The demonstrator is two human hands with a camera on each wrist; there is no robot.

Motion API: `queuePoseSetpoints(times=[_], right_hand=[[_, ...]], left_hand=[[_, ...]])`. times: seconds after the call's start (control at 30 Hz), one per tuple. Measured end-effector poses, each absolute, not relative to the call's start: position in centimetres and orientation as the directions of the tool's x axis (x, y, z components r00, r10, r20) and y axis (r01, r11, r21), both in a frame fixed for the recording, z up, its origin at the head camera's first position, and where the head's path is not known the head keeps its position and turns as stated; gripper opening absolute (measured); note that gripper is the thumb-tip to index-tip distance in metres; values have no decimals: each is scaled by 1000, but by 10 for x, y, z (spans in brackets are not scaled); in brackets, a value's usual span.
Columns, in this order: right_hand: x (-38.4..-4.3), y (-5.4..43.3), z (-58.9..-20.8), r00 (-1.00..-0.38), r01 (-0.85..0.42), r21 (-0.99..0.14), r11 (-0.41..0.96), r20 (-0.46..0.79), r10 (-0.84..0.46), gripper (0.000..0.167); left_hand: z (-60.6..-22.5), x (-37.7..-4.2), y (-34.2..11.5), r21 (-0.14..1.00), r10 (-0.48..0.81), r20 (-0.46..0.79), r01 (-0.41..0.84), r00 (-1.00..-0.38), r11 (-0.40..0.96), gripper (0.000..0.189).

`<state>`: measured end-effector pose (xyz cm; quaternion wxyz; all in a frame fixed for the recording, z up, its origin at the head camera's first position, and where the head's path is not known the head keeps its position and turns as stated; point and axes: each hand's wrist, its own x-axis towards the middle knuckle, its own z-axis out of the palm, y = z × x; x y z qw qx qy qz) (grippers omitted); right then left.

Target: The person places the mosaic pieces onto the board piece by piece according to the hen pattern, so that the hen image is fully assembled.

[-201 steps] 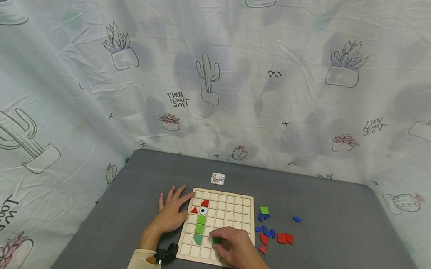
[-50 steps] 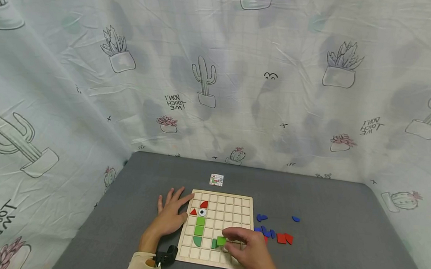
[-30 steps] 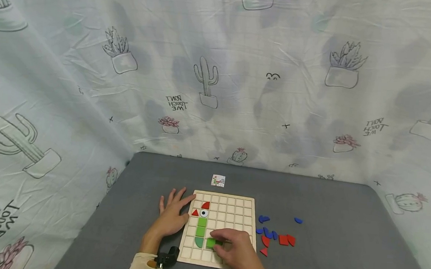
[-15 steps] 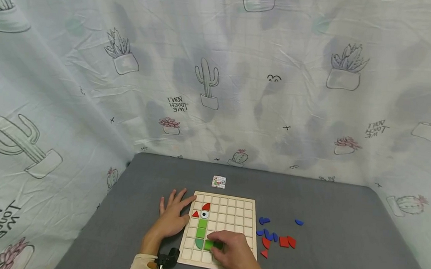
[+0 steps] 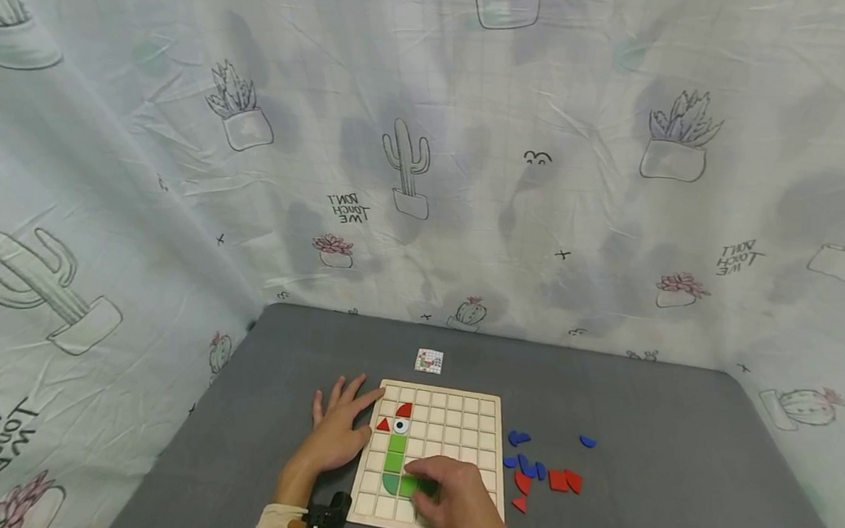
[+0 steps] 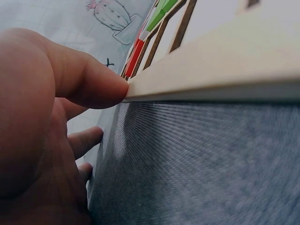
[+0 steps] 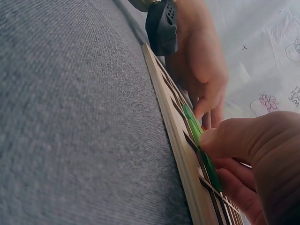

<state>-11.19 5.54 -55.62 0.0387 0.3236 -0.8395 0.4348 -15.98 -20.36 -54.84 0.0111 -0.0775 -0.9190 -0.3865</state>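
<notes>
A wooden grid board [image 5: 452, 438] lies on the table, bearing a red quarter-round, a red triangle, a white eye tile [image 5: 400, 426], two green squares in a column and a green quarter-round [image 5: 391, 483]. My right hand [image 5: 461, 496] pinches a light green square tile [image 5: 408, 486] beside that quarter-round. In the right wrist view the thumb rests on this tile, and a darker green piece [image 7: 212, 174] lies just beyond it, partly hidden by fingers. My left hand [image 5: 337, 436] is spread along the board's left edge; its thumb [image 6: 110, 91] touches the rim.
Right of the board lie loose blue pieces [image 5: 527, 466], a red square [image 5: 558, 480], a red triangle [image 5: 519, 505] and red quarter-rounds. One blue piece [image 5: 587, 442] lies apart. A small pattern card [image 5: 429, 361] sits behind the board. A patterned curtain [image 5: 429, 174] encloses the table.
The light green square that lay at the board's right has come onto the board in my right hand. It moved left over the darker piece and down beside the quarter-round. My left hand stays put.
</notes>
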Motion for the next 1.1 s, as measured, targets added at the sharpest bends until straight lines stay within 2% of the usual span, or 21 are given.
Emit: queuePoseSetpoints(times=[0.23,0.4,0.53,0.63,0.77,0.93,1.1], right_hand=[[-113,56,-560,-765,-610,-714,343,418,-490,30],[-113,68,-559,-809,-522,-803,287,361,-463,24],[-111,86,-555,-852,-432,-859,274,289,-436,25],[-107,104,-552,-880,-370,-895,251,251,-403,27],[-100,132,-550,-900,-344,-908,240,246,-360,28],[-91,169,-551,-925,-332,-906,261,257,-281,28],[-78,204,-543,-978,-180,-925,334,132,-163,32]], left_hand=[[-548,-159,-207,713,134,63,139,-989,687,66],[-551,-160,-207,724,148,58,144,-987,675,66],[-555,-162,-207,745,151,102,176,-983,644,65],[-554,-162,-206,749,153,90,168,-984,641,65],[-549,-160,-206,743,158,52,144,-986,653,66],[-550,-159,-205,742,153,66,151,-986,654,65],[-549,-160,-206,737,147,58,141,-987,661,66]])
